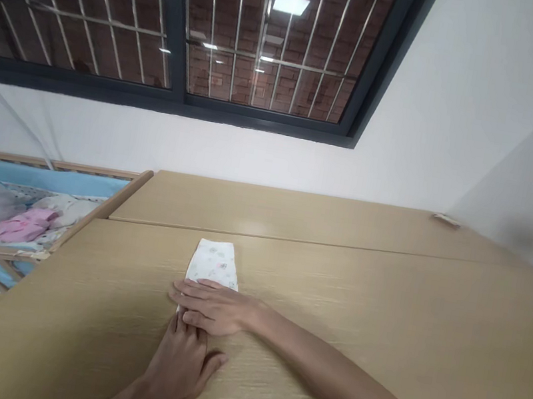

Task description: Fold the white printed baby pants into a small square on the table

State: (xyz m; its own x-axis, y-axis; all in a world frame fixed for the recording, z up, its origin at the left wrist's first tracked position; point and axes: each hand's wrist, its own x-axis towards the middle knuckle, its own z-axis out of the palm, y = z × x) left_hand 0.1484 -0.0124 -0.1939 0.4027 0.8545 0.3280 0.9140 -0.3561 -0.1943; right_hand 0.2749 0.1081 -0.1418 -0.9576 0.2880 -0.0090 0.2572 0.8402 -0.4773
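on wooden table [378, 325]: right hand [211, 309], left hand [179, 364] pressing folded cloth [214, 263]

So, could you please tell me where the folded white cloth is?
The folded white cloth lies mid-left on the wooden table, near end under the right hand, left hand alongside, right of the crib.

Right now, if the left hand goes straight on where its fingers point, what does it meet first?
The right hand, lying crosswise just ahead of the left hand; their fingers seem to touch. Beyond lies the folded white cloth.
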